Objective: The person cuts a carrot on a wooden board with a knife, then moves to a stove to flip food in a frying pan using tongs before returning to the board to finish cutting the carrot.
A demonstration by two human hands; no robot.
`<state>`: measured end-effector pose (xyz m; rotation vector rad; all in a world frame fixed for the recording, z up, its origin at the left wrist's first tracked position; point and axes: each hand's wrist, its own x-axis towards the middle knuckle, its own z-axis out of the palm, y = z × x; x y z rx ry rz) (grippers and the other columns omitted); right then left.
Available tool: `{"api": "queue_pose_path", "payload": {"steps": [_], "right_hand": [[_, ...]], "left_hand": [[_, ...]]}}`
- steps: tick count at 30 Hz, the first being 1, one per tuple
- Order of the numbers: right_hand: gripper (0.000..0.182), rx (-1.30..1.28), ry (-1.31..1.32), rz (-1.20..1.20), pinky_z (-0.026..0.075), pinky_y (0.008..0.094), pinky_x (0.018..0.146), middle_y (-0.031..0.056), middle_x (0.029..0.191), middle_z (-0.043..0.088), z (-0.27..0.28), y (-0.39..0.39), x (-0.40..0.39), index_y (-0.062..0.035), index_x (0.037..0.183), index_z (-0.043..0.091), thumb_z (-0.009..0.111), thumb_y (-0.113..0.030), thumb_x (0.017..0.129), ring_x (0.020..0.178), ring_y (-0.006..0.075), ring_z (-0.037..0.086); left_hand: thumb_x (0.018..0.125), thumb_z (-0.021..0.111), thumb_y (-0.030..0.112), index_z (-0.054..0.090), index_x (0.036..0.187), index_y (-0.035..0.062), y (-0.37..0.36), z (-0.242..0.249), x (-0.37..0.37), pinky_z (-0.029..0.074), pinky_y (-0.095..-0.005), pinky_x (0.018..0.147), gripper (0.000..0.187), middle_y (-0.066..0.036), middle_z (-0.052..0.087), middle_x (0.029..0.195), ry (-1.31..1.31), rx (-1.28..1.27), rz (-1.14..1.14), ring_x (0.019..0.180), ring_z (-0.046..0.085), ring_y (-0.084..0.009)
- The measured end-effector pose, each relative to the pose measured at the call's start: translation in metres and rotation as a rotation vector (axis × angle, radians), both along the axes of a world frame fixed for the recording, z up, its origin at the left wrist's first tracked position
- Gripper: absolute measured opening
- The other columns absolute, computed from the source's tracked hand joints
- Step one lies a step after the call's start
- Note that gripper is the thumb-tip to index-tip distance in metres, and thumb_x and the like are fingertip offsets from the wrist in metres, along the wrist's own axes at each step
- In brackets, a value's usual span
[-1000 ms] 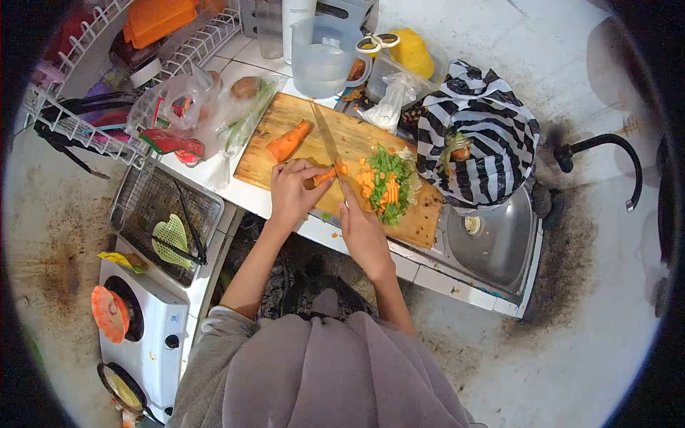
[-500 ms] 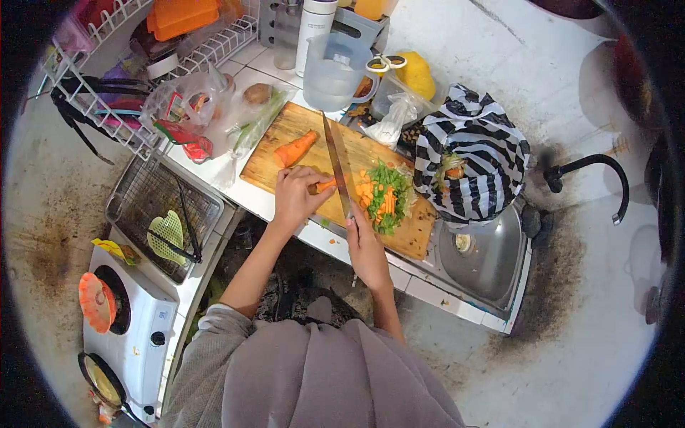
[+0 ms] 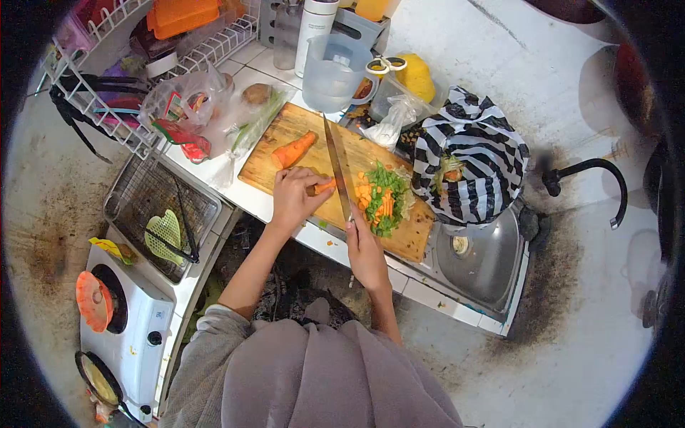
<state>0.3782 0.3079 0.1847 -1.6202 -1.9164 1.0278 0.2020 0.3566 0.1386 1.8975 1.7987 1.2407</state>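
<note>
My left hand (image 3: pixel 294 197) is closed on a piece of carrot (image 3: pixel 325 187), pressing it on the wooden cutting board (image 3: pixel 267 167). In my right hand (image 3: pixel 366 250) is a long kitchen knife (image 3: pixel 335 157), gripped by its handle, the blade pointing away from me just right of that piece. A larger chunk of carrot (image 3: pixel 294 150) lies on the board beyond my left hand. Right of the blade sits a pile of cut carrot (image 3: pixel 385 206) mixed with chopped green leaves (image 3: pixel 391 180).
Behind the board stand a clear jug (image 3: pixel 332 75) and a white bottle (image 3: pixel 314 36). A striped plastic bag (image 3: pixel 485 157) sits by the metal sink (image 3: pixel 481 264). Plastic bags (image 3: pixel 196 107) lie left, near a dish rack (image 3: pixel 214 46). A gas stove (image 3: pixel 139 335) is at lower left.
The view has shifted very slightly. Both hands, the knife and the carrot piece stay in nearly the same places.
</note>
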Motion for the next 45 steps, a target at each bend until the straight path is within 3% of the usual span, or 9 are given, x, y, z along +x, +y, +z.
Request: {"api": "queue_pose_path", "payload": {"steps": [2, 8, 11, 15, 23, 27, 36, 38, 45], "right_hand": [[0.043, 0.06, 0.014, 0.009, 0.042, 0.0435, 0.095, 0.0271, 0.124, 0.053, -0.002, -0.001, 0.0, -0.0156, 0.142, 0.037, 0.037, -0.025, 0.1, 0.115, 0.0423, 0.052], [0.043, 0.042, 0.004, 0.011, 0.044, 0.0453, 0.091, 0.0289, 0.113, 0.058, -0.001, -0.002, -0.001, -0.0166, 0.142, 0.037, 0.037, -0.027, 0.1, 0.106, 0.0441, 0.056], [0.042, -0.058, 0.016, -0.019, 0.04, 0.0377, 0.097, 0.0251, 0.127, 0.053, 0.006, -0.003, -0.004, -0.0107, 0.14, 0.04, 0.039, -0.027, 0.101, 0.118, 0.0357, 0.053], [0.042, -0.061, 0.013, -0.025, 0.041, 0.0375, 0.096, 0.0249, 0.126, 0.054, 0.007, -0.002, -0.004, -0.0111, 0.14, 0.04, 0.04, -0.026, 0.101, 0.116, 0.0357, 0.054], [0.043, -0.007, -0.057, 0.027, 0.046, 0.0435, 0.082, 0.0276, 0.1, 0.061, 0.011, 0.002, -0.004, -0.0182, 0.142, 0.037, 0.039, -0.028, 0.1, 0.091, 0.041, 0.061], [0.043, 0.076, -0.077, 0.051, 0.046, 0.0454, 0.08, 0.0284, 0.096, 0.061, 0.004, 0.011, -0.005, -0.0174, 0.141, 0.038, 0.039, -0.027, 0.099, 0.089, 0.043, 0.061], [0.043, -0.056, -0.141, 0.067, 0.046, 0.0472, 0.079, 0.0289, 0.095, 0.061, 0.015, 0.028, -0.016, -0.0155, 0.14, 0.039, 0.039, -0.028, 0.099, 0.09, 0.0442, 0.06], [0.043, 0.166, -0.088, 0.068, 0.046, 0.0476, 0.078, 0.029, 0.09, 0.062, -0.001, 0.029, -0.016, -0.0142, 0.14, 0.04, 0.04, -0.026, 0.098, 0.087, 0.044, 0.061], [0.043, 0.019, -0.172, 0.041, 0.047, 0.0483, 0.078, 0.0284, 0.086, 0.062, 0.017, 0.034, -0.028, -0.015, 0.14, 0.04, 0.042, -0.024, 0.098, 0.084, 0.0434, 0.061]], "left_hand": [[0.071, 0.078, 0.029, 0.074, 0.084, 0.0116, 0.001, -0.002, 0.0, 0.036, -0.0351, 0.083, 0.022, -0.003, 0.066, 0.081, 0.005, 0.006, 0.004, 0.084, 0.06, -0.0197], [0.07, 0.078, 0.029, 0.074, 0.083, 0.0119, 0.001, -0.002, 0.0, 0.036, -0.0353, 0.082, 0.022, -0.003, 0.065, 0.08, 0.014, -0.004, 0.016, 0.082, 0.06, -0.0197], [0.07, 0.078, 0.029, 0.074, 0.084, 0.0121, 0.001, -0.001, 0.0, 0.036, -0.0354, 0.082, 0.022, -0.003, 0.065, 0.081, 0.03, 0.01, 0.02, 0.082, 0.06, -0.0198], [0.071, 0.076, 0.029, 0.074, 0.079, 0.013, 0.002, -0.004, 0.0, 0.035, -0.0335, 0.082, 0.018, 0.0, 0.063, 0.075, 0.007, 0.063, 0.025, 0.08, 0.059, -0.0174], [0.072, 0.077, 0.028, 0.074, 0.084, 0.0121, 0.002, -0.001, -0.001, 0.036, -0.0353, 0.083, 0.02, -0.003, 0.065, 0.08, 0.02, -0.025, 0.006, 0.082, 0.06, -0.0193], [0.072, 0.077, 0.028, 0.074, 0.084, 0.0124, 0.003, -0.002, -0.001, 0.035, -0.0349, 0.083, 0.019, -0.002, 0.064, 0.079, 0.01, -0.009, 0.001, 0.081, 0.059, -0.0192], [0.07, 0.078, 0.027, 0.074, 0.085, 0.013, 0.003, -0.003, 0.0, 0.035, -0.0338, 0.082, 0.021, -0.001, 0.063, 0.078, 0.021, -0.018, 0.003, 0.081, 0.059, -0.0194], [0.071, 0.075, 0.027, 0.074, 0.082, 0.013, 0.003, -0.004, 0.0, 0.035, -0.034, 0.081, 0.017, -0.001, 0.063, 0.077, 0.003, 0.013, 0.01, 0.08, 0.059, -0.019], [0.07, 0.076, 0.026, 0.074, 0.082, 0.0125, 0.003, -0.004, 0.002, 0.035, -0.0336, 0.081, 0.018, 0.0, 0.063, 0.078, 0.026, 0.04, 0.017, 0.081, 0.059, -0.0188]]}}
